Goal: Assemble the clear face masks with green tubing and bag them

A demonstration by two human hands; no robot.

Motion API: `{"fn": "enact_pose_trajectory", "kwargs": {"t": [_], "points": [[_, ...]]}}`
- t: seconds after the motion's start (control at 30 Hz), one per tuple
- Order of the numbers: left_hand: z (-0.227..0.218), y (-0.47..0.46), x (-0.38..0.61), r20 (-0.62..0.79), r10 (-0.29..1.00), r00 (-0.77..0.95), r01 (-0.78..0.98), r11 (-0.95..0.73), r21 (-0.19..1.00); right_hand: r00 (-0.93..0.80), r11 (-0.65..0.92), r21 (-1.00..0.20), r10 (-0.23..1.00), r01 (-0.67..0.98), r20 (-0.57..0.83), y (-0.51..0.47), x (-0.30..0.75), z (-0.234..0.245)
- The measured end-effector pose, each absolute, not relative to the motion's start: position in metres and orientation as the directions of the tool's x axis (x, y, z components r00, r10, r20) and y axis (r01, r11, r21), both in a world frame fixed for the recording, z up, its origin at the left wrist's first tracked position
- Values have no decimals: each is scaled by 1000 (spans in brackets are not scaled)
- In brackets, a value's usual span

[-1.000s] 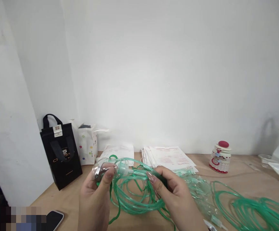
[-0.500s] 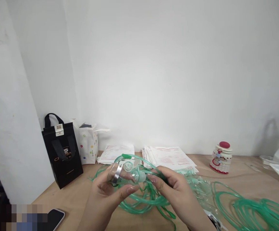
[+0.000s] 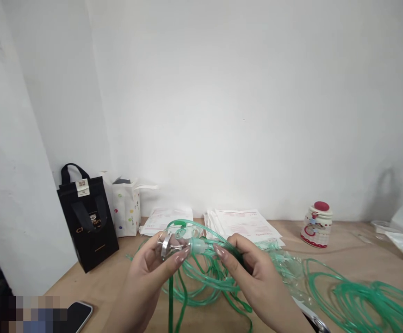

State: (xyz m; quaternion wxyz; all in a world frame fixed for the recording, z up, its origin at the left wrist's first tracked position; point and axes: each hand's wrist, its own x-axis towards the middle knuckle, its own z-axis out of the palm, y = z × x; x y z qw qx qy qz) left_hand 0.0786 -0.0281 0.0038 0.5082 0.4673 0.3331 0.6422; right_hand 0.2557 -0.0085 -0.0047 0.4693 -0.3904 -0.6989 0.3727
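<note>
My left hand (image 3: 149, 273) is closed round a clear plastic oxygen mask (image 3: 175, 240) with a metal nose strip, held above the wooden table (image 3: 97, 282). My right hand (image 3: 253, 273) pinches the green tubing (image 3: 201, 277) where it joins the mask's connector. Loops of this tubing hang between and below both hands. Both hands are near the table's front, at the centre of the view.
More coiled green tubing (image 3: 361, 296) and clear masks (image 3: 288, 268) lie to the right. Stacks of white packets (image 3: 246, 224) sit by the wall. A black gift bag (image 3: 88, 217), a white dotted bag (image 3: 127, 210), a phone (image 3: 78, 317) and a ceramic jar (image 3: 317, 224) also stand on the table.
The left hand has turned the mask and brought it closer to the right hand. The tubing loops have shifted and hang lower in front.
</note>
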Motion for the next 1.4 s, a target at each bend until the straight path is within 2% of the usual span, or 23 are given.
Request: {"fn": "enact_pose_trajectory", "kwargs": {"t": [0.1, 0.33, 0.6, 0.9, 1.23, 1.4], "points": [[4, -30, 78, 253, 967, -19, -338, -245, 909, -309, 436, -872, 880, 220, 362, -11, 259, -3], [2, -27, 82, 220, 964, -148, -324, -257, 910, -305, 553, -769, 829, 320, 469, -14, 258, -2], [-7, -17, 78, 246, 967, -61, -332, -253, 909, -266, 631, -698, 776, 338, 572, -10, 254, -7], [-15, -5, 82, 250, 966, -59, -369, -254, 894, -233, 649, -691, 760, 320, 606, -4, 251, -13], [-15, -4, 81, 268, 963, -14, -334, -257, 907, -261, 658, -676, 752, 330, 605, -3, 249, -14], [-12, -2, 77, 258, 966, -6, -334, -245, 910, -276, 605, -757, 793, 246, 544, -2, 247, -13]]}}
